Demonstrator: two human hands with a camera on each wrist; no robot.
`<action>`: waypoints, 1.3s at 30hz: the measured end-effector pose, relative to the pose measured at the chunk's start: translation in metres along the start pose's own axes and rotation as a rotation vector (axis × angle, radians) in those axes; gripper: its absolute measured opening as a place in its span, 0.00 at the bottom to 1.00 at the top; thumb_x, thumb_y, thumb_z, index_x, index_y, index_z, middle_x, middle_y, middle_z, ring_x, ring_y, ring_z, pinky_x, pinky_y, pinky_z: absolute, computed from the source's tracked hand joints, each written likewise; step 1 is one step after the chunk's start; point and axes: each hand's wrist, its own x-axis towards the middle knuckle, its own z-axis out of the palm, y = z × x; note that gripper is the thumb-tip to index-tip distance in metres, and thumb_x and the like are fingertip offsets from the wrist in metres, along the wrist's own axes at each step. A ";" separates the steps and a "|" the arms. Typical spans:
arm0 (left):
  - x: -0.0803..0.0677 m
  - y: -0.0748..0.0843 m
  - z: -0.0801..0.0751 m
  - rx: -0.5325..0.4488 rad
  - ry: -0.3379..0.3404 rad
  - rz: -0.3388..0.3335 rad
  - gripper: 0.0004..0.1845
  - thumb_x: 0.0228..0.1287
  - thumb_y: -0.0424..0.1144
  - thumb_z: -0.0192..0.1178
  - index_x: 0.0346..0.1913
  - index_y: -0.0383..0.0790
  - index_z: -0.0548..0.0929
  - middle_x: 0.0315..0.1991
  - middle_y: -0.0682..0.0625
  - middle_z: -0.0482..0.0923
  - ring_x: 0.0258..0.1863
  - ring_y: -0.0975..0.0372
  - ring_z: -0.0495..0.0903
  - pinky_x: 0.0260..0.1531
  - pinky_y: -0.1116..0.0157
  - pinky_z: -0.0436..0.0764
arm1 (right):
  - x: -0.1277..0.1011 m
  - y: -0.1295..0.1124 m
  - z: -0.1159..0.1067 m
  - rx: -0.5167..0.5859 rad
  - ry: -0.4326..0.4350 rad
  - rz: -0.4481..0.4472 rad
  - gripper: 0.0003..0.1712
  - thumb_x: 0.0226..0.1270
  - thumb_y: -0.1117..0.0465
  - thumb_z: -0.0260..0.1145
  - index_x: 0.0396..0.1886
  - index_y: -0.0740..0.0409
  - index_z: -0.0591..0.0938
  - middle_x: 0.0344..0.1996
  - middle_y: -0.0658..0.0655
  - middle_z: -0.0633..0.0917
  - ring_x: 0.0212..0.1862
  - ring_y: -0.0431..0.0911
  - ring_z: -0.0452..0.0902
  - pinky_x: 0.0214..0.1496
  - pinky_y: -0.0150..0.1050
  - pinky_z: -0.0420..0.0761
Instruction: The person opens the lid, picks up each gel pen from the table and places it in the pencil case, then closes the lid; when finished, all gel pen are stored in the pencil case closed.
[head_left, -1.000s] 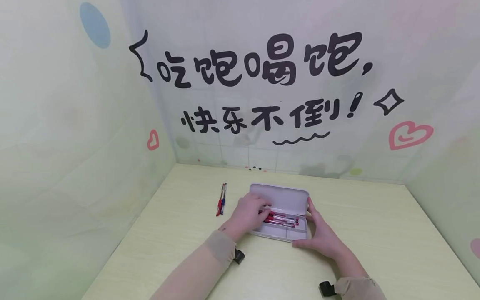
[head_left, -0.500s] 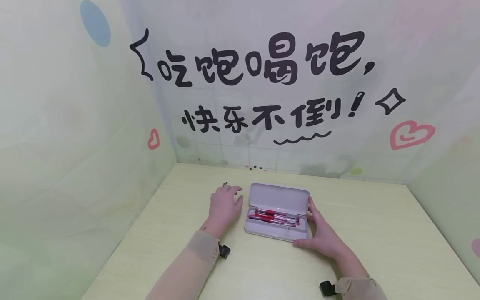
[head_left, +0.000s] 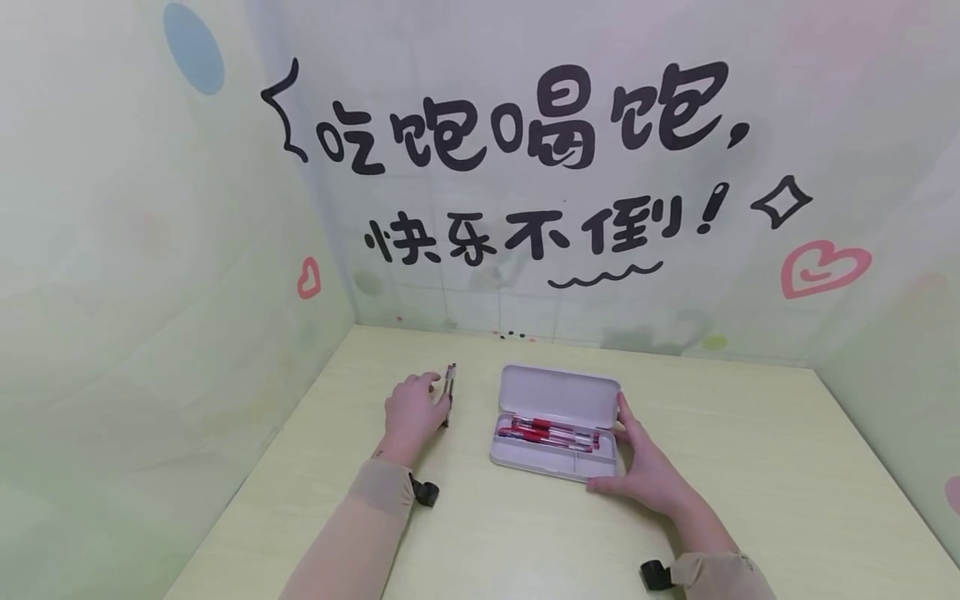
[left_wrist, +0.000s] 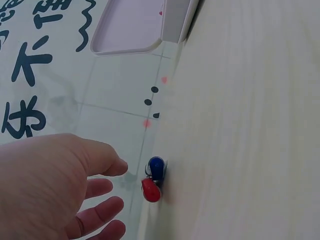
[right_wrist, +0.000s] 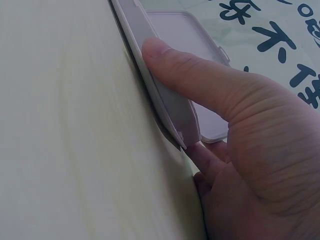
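In the head view my left hand [head_left: 412,417] is just left of two pens [head_left: 450,385] lying side by side on the table. Their ends, a blue pen [left_wrist: 156,169] and a red pen [left_wrist: 151,190], face the left wrist camera. A gap shows there between the loosely bent fingers and the pens. My right hand [head_left: 651,477] holds the right end of a pale lilac pencil case [head_left: 528,458], thumb at the front edge and fingers behind. Its lid [head_left: 558,397] stands raised. Several red pens [head_left: 547,434] lie in the back compartment.
The light wooden table [head_left: 750,467] meets a printed backdrop [head_left: 480,183] with black lettering behind and walls at both sides. Small front compartments [head_left: 596,467] in the case hold nothing visible. Black wrist cameras [head_left: 426,492] sit at the cuffs.
My left hand has left the pencil case, passed over the two pens and moved to their left side. The right hand stays on the case.
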 end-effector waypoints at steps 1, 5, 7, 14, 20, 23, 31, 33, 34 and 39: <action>0.000 -0.001 -0.001 -0.004 -0.008 -0.005 0.25 0.73 0.51 0.69 0.67 0.45 0.86 0.54 0.44 0.90 0.52 0.44 0.87 0.48 0.42 0.86 | 0.000 0.000 0.000 -0.001 0.001 0.002 0.92 0.46 0.46 0.94 0.92 0.41 0.31 0.91 0.67 0.52 0.83 0.71 0.66 0.83 0.81 0.48; 0.000 -0.005 -0.001 -0.016 -0.042 -0.022 0.27 0.72 0.52 0.70 0.68 0.44 0.85 0.55 0.44 0.89 0.53 0.44 0.87 0.49 0.43 0.86 | 0.001 0.001 0.000 -0.008 0.002 0.006 0.92 0.47 0.45 0.93 0.92 0.40 0.31 0.91 0.67 0.52 0.83 0.70 0.66 0.83 0.81 0.48; 0.000 -0.006 -0.001 -0.016 -0.059 -0.032 0.27 0.72 0.52 0.70 0.68 0.44 0.85 0.55 0.44 0.89 0.52 0.44 0.87 0.49 0.43 0.86 | 0.001 0.001 0.000 -0.006 0.000 0.005 0.92 0.47 0.45 0.93 0.92 0.40 0.31 0.91 0.66 0.51 0.83 0.70 0.66 0.84 0.81 0.49; -0.001 -0.009 -0.001 -0.019 -0.105 -0.085 0.26 0.70 0.48 0.69 0.67 0.42 0.86 0.54 0.42 0.90 0.50 0.45 0.88 0.47 0.45 0.87 | 0.000 0.000 0.000 -0.001 -0.002 0.005 0.92 0.47 0.46 0.93 0.92 0.40 0.31 0.91 0.67 0.51 0.82 0.70 0.66 0.83 0.81 0.48; 0.001 -0.012 0.000 -0.043 -0.109 -0.117 0.13 0.70 0.46 0.68 0.49 0.41 0.92 0.44 0.46 0.93 0.40 0.51 0.88 0.42 0.52 0.86 | 0.000 -0.001 0.000 0.002 -0.004 0.008 0.92 0.47 0.46 0.93 0.92 0.41 0.31 0.90 0.69 0.54 0.82 0.71 0.66 0.83 0.81 0.48; 0.001 -0.013 0.001 -0.054 -0.107 -0.128 0.09 0.69 0.44 0.69 0.43 0.42 0.92 0.38 0.48 0.92 0.35 0.54 0.85 0.38 0.55 0.83 | 0.000 -0.002 0.000 0.003 -0.004 0.007 0.92 0.47 0.46 0.93 0.92 0.42 0.31 0.89 0.70 0.54 0.82 0.71 0.66 0.83 0.81 0.48; 0.001 -0.016 0.004 -0.073 -0.093 -0.154 0.10 0.68 0.44 0.70 0.44 0.41 0.91 0.37 0.48 0.92 0.33 0.55 0.85 0.38 0.55 0.84 | -0.001 -0.002 0.000 -0.001 0.000 0.005 0.92 0.47 0.45 0.93 0.92 0.43 0.31 0.89 0.71 0.56 0.82 0.71 0.66 0.83 0.81 0.48; 0.001 -0.016 0.004 -0.086 -0.080 -0.164 0.11 0.68 0.44 0.70 0.45 0.41 0.91 0.37 0.48 0.92 0.34 0.55 0.86 0.38 0.56 0.85 | -0.001 -0.002 0.000 -0.002 0.002 0.003 0.93 0.46 0.45 0.93 0.92 0.43 0.31 0.88 0.71 0.57 0.82 0.71 0.66 0.83 0.81 0.48; 0.001 -0.015 0.004 -0.093 -0.069 -0.165 0.11 0.68 0.44 0.70 0.45 0.41 0.91 0.38 0.48 0.92 0.34 0.55 0.86 0.37 0.57 0.84 | -0.001 -0.002 0.000 -0.003 0.001 0.003 0.93 0.46 0.45 0.93 0.92 0.43 0.31 0.89 0.71 0.56 0.82 0.71 0.66 0.83 0.82 0.48; -0.001 -0.004 0.001 -0.156 0.001 -0.093 0.10 0.71 0.44 0.68 0.48 0.43 0.91 0.36 0.51 0.90 0.31 0.58 0.83 0.31 0.61 0.79 | -0.001 -0.002 0.001 -0.004 0.002 0.002 0.92 0.46 0.46 0.93 0.92 0.43 0.32 0.89 0.70 0.55 0.82 0.71 0.66 0.83 0.81 0.48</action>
